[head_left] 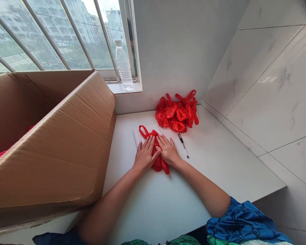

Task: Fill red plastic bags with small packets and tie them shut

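To the right of a cardboard box (66, 146), a person's left hand (145, 155) and right hand (169, 151) lie flat, fingers extended, on a red plastic bag (158, 165) atop the counter (209, 163), apparently flattening it; the next move seems to call for even pressure.

Red plastic bag (157, 166), red bag pile (177, 114), white tabletop (219, 163), brown box (66, 146), blue sleeve (244, 219) with black print, grey-veined white tiles (272, 95).
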`<state>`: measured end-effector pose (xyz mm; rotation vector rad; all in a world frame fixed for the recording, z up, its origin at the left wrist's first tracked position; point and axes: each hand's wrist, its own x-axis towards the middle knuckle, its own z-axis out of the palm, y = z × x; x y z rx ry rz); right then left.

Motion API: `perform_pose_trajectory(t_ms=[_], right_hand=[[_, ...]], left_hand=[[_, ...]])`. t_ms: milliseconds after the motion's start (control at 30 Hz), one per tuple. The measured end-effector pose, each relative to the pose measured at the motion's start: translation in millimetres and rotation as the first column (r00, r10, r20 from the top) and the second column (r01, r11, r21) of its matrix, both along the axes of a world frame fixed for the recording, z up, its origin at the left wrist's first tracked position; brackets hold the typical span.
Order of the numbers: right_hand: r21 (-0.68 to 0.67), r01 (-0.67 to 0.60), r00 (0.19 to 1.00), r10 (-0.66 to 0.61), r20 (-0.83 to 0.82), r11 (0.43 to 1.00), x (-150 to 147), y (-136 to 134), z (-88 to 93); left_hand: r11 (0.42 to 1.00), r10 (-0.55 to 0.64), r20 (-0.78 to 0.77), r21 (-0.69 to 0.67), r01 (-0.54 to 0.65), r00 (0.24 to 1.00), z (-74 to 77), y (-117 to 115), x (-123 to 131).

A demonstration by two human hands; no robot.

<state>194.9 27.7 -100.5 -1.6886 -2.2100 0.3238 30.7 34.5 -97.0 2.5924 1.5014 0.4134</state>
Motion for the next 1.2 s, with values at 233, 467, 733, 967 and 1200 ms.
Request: perform_pose_trajectory(t_ms=[233,467,733,967,1200], right_hand=[[0.029,-0.003,0.999,0.004,-0.032,1.000,0.1,0.5,-4.3],[0.082,-0.009,0.990,0.020,-0.143,0.997,4.6,-0.6,-3.5],[0.312,0.023,0.944,0.082,-0.319,0.950,20.5,-1.5,5.4],[0.321,-0.089,0.964,0.162,-0.209,0.943,13.3,-5.3,3.6],[0.356,0.165,0.894,0.013,-0.449,0.920,35.8,-3.4,30.8]], left_hand=[[1.000,-0.009,0.046,0.003,0.008,0.999,-1.6,0.2,-0.1],[0.997,-0.058,0.337,0.064,0.039,0.940,0.3,0.5,-8.0],[0.990,0.057,0.440,0.088,-0.107,0.896,10.4,7.0,-21.8],[0.989,-0.011,0.404,0.140,-0.050,0.915,5.8,1.0,-14.2],[0.926,0.009,0.478,0.328,-0.188,0.878,20.4,13.3,-32.2]])
